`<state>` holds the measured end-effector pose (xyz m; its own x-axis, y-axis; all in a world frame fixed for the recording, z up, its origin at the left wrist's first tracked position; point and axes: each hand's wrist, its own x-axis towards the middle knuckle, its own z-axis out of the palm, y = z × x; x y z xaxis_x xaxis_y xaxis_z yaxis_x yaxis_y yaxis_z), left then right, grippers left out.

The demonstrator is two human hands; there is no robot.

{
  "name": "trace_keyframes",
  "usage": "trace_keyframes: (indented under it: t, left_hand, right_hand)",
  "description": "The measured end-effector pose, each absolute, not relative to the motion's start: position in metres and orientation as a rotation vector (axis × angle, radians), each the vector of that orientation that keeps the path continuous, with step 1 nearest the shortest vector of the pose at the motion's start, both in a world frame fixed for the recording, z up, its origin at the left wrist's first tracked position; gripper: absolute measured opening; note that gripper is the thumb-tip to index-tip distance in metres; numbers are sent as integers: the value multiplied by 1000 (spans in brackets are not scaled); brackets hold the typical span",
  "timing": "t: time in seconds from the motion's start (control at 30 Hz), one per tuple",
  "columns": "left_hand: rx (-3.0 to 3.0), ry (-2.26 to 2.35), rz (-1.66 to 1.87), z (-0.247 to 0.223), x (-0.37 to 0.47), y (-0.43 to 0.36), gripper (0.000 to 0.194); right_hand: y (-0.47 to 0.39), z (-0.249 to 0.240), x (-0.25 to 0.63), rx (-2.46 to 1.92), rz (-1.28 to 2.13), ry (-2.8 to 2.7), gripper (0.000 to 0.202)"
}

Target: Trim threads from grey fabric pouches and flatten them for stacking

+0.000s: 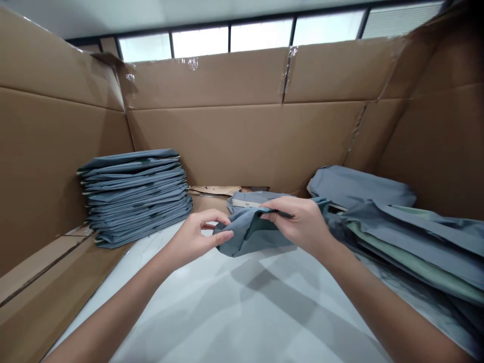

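A folded blue-grey fabric piece [242, 234] with a darker green inner side is held just above the white surface, between my two hands. My left hand [198, 234] grips its left end, thumb in front and fingers curled behind. My right hand [298, 219] pinches the upper edge between thumb and fingers, and the cloth's right end shows beyond the knuckles. Behind it lies another blue-grey piece [236, 199] with a pale strip, partly covered by the held cloth and my right hand.
Tall cardboard walls [234, 141] enclose the white work surface [227, 312]. At the left stands a neat stack of folded blue-grey fabric [138, 201]. Loose blue-grey and pale green fabric pieces [419, 242] lie piled at the right, with a bulky folded piece [359, 186] behind.
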<state>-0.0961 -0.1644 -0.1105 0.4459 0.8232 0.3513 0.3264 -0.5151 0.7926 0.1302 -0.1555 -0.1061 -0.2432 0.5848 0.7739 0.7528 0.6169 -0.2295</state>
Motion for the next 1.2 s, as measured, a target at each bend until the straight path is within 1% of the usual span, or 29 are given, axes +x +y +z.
trace_keyframes:
  t: [0.1,0.2,0.37,0.53,0.67,0.73,0.87,0.93,1.0,1.07,1.2]
  left_hand:
    - [2096,982,1066,-107,-92,-174,20]
    - [2042,1000,1162,-112,-86,-178,20]
    - [1919,878,1037,-118,-83,-175,26]
    - [1845,778,908,-113,-81,-180,20]
    - [1975,823,938,-111,-81,-183,19]
    - [2043,846,962,-112,-82,-182,20]
    - [2214,918,1062,-121,-83,-176,30]
    - [2380,922,1174,-126,-86,-173,24]
    - [2551,900,1305,-130,-88,-170,16]
    - [2639,900,1414,-131,-91,-168,17]
    - [2693,1029,1436,-126,-95,-167,19]
  right_hand:
    - [-161,-104,126,-1027,-264,-1984,23]
    - [-164,-104,123,-1056,-288,-1993,22]
    - [-166,-105,120,-1024,-426,-1957,21]
    - [-170,-107,115,-988,-684,-1917,24]
    - [-173,-109,112,-993,-933,-1841,23]
    - [-175,-110,112,-968,-995,-1846,22]
    - [-178,-107,113,-917,-935,-1906,19]
    - [-179,-105,115,-915,-886,-1931,21]
    - [-178,-104,117,-925,-886,-1951,26]
    - [-177,-105,118,-923,-926,-1971,34]
    - [-176,-108,118,-906,-1059,-1941,39]
